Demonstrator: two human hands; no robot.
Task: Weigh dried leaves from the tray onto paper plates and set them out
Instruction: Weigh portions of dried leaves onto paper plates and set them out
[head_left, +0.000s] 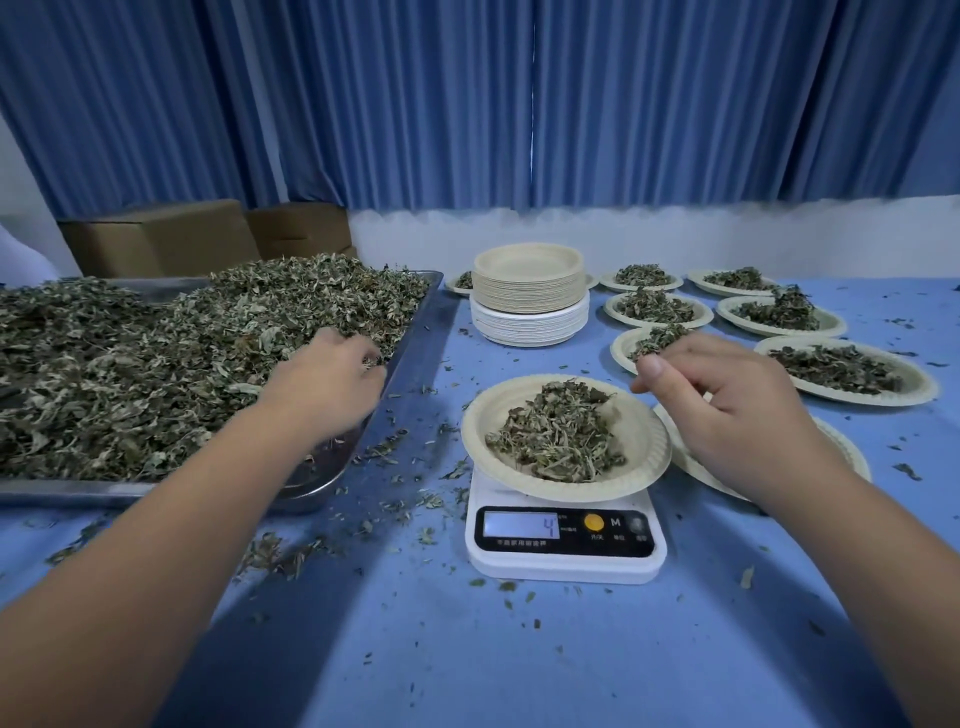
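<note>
Left hand (332, 384): fingers curled into leaves (156, 364), seemingly gripping some.
Right hand (727, 415): fingers loosely bent, apart; plate (644, 441) just left of fingertips.

The tray (78, 492) lies left of the scale (566, 558), which carries a plate (644, 441). Behind stands a plate stack (527, 296), filled plates (919, 384) rightward.

blue table (519, 649) carries a steel tray (78, 493), scale (563, 553), plate stack (529, 301), filled plates (922, 384), scattered leaf crumbs (280, 553).
</note>
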